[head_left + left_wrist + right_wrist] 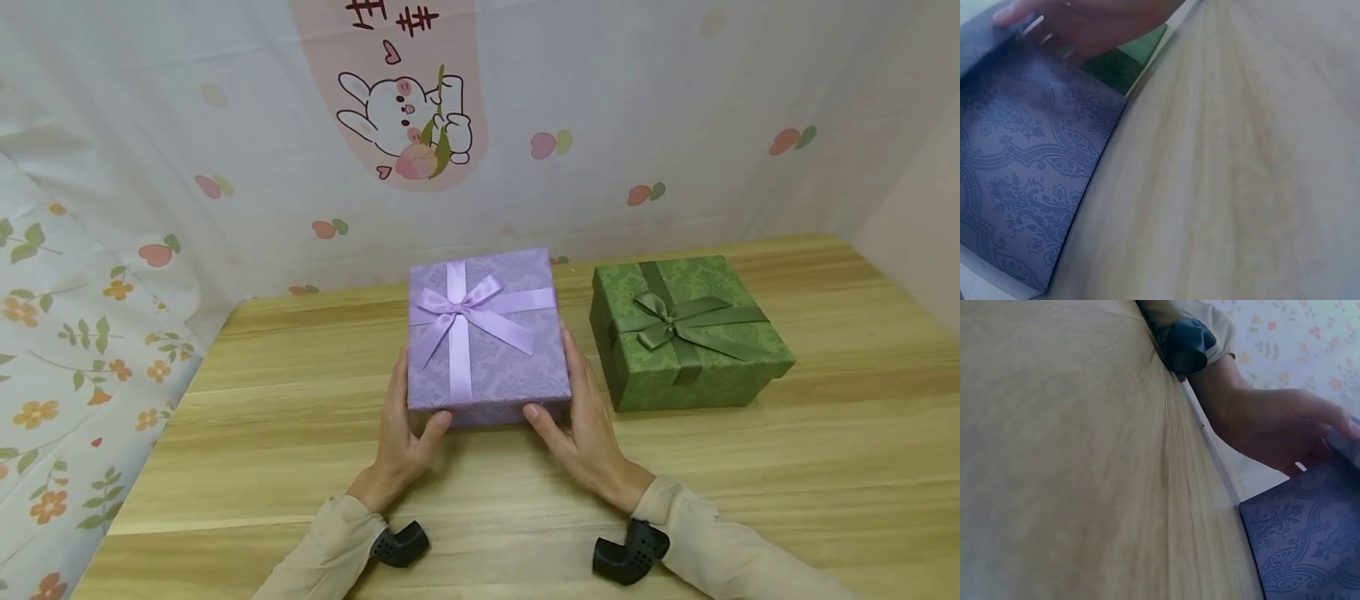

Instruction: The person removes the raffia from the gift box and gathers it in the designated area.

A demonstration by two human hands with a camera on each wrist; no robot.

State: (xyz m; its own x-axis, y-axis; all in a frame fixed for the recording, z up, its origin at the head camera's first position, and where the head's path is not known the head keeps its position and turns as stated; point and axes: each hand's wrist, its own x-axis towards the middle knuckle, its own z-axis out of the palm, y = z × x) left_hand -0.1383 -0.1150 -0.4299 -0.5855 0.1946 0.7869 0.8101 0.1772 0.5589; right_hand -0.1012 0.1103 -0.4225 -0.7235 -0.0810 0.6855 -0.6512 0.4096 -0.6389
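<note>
A purple gift box with a damask pattern and a lilac ribbon bow on its lid is between my two hands. At its left side, my left hand grips the box, thumb on the front by the lid's edge. On the opposite side my right hand holds it likewise, its thumb at the lid's front edge. The left wrist view shows the patterned side close up, with the right hand beyond. In the right wrist view the left hand reaches the lid. The fingers behind the sides are mostly hidden.
A green gift box with a dark green bow stands on the wooden table, just right of the purple one. Behind hangs a white cloth with a rabbit and fruit prints. Black wrist devices sit at both cuffs.
</note>
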